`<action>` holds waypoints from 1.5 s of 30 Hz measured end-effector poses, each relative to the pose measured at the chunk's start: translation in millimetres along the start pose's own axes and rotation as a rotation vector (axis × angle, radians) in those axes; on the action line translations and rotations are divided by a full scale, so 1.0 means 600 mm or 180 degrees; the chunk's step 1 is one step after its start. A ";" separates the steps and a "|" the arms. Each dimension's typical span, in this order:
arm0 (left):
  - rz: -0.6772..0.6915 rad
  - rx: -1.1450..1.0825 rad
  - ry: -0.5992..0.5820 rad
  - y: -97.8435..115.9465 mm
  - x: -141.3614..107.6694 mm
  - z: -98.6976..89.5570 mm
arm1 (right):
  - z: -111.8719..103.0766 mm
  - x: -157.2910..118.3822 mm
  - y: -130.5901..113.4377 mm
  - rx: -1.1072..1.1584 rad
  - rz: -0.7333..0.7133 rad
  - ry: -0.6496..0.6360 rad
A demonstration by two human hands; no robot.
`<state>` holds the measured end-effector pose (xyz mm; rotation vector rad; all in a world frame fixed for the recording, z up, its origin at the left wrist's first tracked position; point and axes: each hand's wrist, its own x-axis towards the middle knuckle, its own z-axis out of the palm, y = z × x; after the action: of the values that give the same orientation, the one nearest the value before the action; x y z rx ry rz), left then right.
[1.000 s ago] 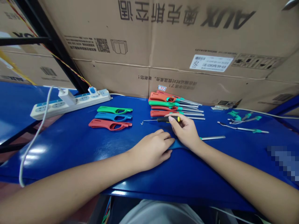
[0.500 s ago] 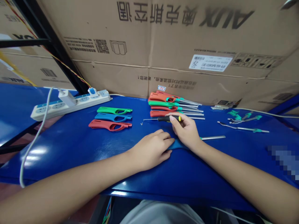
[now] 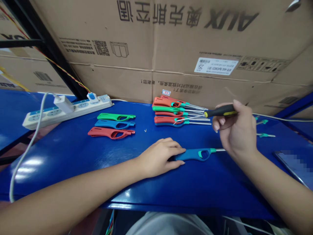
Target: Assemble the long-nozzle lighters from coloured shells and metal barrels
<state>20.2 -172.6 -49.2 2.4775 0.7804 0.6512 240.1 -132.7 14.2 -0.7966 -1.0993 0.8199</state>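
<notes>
Flat on the blue table lies a blue long-necked lighter point(image 3: 195, 154) with a green trigger and a metal tube pointing right. My left hand point(image 3: 162, 156) grips its handle end, fingers wrapped over it. Above and right of the lighter, my right hand point(image 3: 238, 130) holds a black and yellow screwdriver point(image 3: 221, 111), its shaft pointing left over a pile of red, green and blue lighters point(image 3: 168, 112). A tiny screw or two point(image 3: 145, 130) rests left of that pile. The end of the blue lighter's tube is hidden behind my right hand.
Green, blue and red lighter shells point(image 3: 111, 133) lie in a column at the left. Behind them is a white power strip point(image 3: 68, 111) with a cable. A large cardboard box point(image 3: 137, 78) stands at the back. Green-tipped parts point(image 3: 266, 135) and a phone-like device point(image 3: 293, 166) lie at right.
My right hand has lifted and moved right with the screwdriver, turning its tip and uncovering the blue lighter. My left hand stays on the handle. The view has shifted slightly.
</notes>
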 end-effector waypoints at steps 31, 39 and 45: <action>-0.0655 -0.0868 0.1302 0.027 0.007 -0.015 | -0.037 -0.005 0.036 -0.0095 0.0424 -0.0271; -0.0603 -0.0870 0.1278 0.026 0.007 -0.016 | -0.039 -0.003 0.035 -0.0118 0.0425 -0.0289; -0.0688 -0.0791 0.1119 0.023 0.004 -0.009 | -0.048 -0.002 0.034 -0.0307 -0.0164 -0.0688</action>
<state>24.8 -179.6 -36.6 2.0459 1.0108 1.0486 264.3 -128.4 -11.3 -0.7692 -1.3544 0.8281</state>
